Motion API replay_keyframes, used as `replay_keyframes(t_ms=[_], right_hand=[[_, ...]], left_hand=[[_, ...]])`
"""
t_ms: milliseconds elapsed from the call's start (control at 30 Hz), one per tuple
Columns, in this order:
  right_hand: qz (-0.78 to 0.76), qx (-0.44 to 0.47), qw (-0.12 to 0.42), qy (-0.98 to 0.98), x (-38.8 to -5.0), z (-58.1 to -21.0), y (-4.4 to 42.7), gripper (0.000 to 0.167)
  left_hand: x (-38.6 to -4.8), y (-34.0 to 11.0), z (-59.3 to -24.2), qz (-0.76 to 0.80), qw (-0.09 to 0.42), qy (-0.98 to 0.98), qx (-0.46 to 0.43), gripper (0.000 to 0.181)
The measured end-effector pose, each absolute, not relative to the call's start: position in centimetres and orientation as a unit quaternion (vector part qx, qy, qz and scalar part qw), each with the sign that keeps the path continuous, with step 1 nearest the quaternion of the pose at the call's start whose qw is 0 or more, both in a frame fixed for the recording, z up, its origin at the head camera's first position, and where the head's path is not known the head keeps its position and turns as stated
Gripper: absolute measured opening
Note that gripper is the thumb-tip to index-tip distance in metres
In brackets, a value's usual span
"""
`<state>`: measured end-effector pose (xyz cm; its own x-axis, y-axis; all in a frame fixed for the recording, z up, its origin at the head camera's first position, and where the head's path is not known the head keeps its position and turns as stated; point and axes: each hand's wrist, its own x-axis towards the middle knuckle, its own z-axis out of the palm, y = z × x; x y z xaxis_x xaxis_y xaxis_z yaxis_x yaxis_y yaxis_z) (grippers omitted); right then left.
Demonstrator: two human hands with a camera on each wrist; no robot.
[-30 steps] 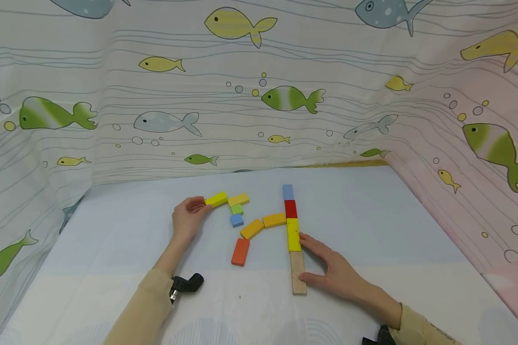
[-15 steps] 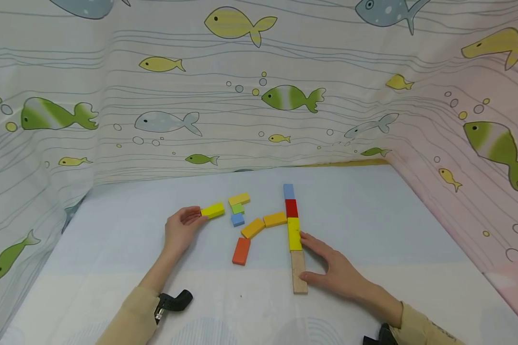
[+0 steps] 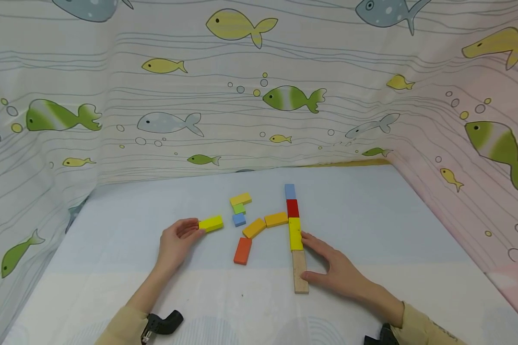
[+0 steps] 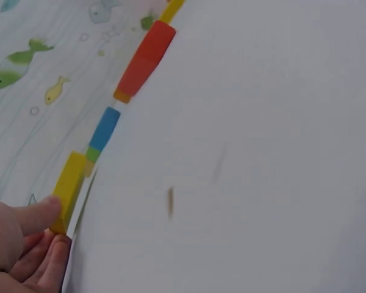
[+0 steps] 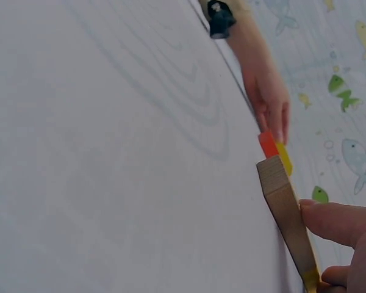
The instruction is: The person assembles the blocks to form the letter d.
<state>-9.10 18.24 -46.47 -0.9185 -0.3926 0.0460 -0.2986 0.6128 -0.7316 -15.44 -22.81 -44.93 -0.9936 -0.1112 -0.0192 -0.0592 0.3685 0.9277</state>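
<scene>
Pinching the yellow block (image 3: 210, 224) by its left end in the left grip (image 3: 177, 245), left of the nearer blue block (image 3: 239, 220). Touching the wooden block (image 3: 300, 267) with the right grip (image 3: 345, 274) spread, holding nothing. Could knock the nearer blue block askew by swinging too far right.

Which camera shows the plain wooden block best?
The right wrist view: the plain wooden block looks biggest there, with its end and long side showing. The head view shows it smaller, from above, with the right hand at its side. The left wrist view doesn't show it.
</scene>
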Motion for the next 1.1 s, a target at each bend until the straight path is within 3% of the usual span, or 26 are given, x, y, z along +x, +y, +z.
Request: replay_keyframes(t_ms=[1100], right_hand=[[-0.397,-0.201,0.048,0.894,-9.0,-46.5,18.2,0.081]], left_hand=[[-7.4,-21.2,-45.3,-0.545,0.001,-0.836,0.072,0.048]])
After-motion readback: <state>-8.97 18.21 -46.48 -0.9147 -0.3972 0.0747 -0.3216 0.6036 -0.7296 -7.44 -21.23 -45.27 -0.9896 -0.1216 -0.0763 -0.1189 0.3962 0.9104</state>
